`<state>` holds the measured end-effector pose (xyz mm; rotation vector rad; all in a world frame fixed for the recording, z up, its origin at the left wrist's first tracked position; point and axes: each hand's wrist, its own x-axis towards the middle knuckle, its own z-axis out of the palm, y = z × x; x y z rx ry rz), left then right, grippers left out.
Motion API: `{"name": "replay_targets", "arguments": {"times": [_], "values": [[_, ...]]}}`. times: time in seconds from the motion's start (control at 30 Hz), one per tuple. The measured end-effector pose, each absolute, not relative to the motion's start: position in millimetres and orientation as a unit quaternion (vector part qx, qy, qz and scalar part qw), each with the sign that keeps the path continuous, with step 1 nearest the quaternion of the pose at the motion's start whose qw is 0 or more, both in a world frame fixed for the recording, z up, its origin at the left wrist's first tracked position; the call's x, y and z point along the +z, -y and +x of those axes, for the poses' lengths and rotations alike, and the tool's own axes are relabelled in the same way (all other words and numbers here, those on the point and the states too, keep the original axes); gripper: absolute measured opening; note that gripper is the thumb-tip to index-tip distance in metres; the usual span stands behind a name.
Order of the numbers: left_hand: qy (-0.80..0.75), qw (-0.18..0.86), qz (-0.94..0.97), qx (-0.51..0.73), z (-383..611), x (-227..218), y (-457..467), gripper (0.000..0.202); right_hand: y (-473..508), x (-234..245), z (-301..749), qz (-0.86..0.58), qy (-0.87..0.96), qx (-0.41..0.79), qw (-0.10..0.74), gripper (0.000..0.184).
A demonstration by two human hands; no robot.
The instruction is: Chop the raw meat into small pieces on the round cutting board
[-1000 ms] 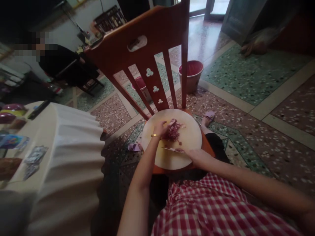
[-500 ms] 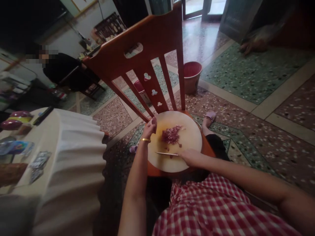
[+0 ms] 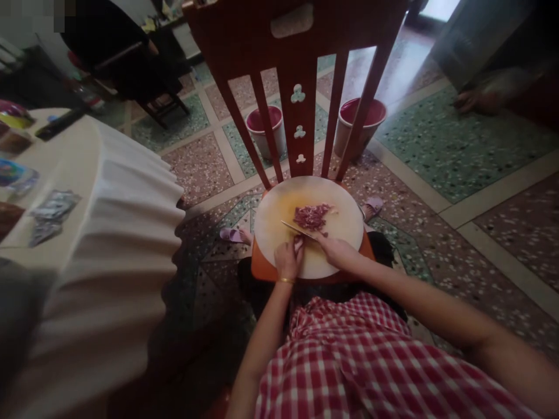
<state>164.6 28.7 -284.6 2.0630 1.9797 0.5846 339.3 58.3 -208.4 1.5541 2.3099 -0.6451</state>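
A round, pale cutting board (image 3: 271, 215) rests on the seat of a wooden chair. Chopped red meat (image 3: 311, 216) is heaped near its middle. My right hand (image 3: 340, 252) is closed round the handle of a knife (image 3: 297, 228), whose blade points left along the near side of the heap. Close below the blade, my left hand (image 3: 287, 259), with a bracelet at the wrist, is closed on a small piece of meat (image 3: 299, 241) at the board's near left. The fingers partly cover that piece.
The chair's slatted back (image 3: 301, 58) rises behind the board. Beyond it stand two buckets (image 3: 265, 137) with red insides. On the left is a cloth-covered table (image 3: 117, 192) with foil packets (image 3: 55, 212). A person in dark clothes (image 3: 102, 35) sits at the far left.
My left hand has come from the board's left edge to its near side, bringing the meat piece beside the knife. The blade has tilted and lies closer to the heap. The view has shifted.
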Motion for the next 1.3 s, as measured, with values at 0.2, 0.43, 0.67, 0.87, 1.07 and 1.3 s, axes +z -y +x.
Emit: {"name": "replay_targets", "arguments": {"times": [0.2, 0.43, 0.67, 0.87, 1.07, 1.3], "values": [[-0.556, 0.092, 0.742, 0.364, 168, -298, -35, 0.026, -57, -205, 338, 0.545, -0.792, -0.216, 0.17, 0.055], [-0.541, 0.092, 0.747, 0.376, 174, -306, -35, 0.023, -52, -196, 335, 0.529, -0.805, -0.19, 0.188, 0.053], [-0.566, 0.094, 0.746, 0.339, 172, -314, -34, 0.034, -46, -201, 337, 0.504, -0.813, -0.173, 0.235, 0.048], [-0.566, 0.062, 0.745, 0.348, 172, -312, -37, 0.029, -70, -205, 305, 0.485, -0.833, -0.194, 0.184, 0.04], [-0.566, 0.092, 0.749, 0.332, 173, -310, -36, 0.031, -57, -212, 328, 0.495, -0.819, -0.204, 0.205, 0.044], [-0.569, 0.096, 0.744, 0.337, 175, -305, -38, 0.024, -69, -210, 318, 0.489, -0.826, -0.206, 0.191, 0.04]]}}
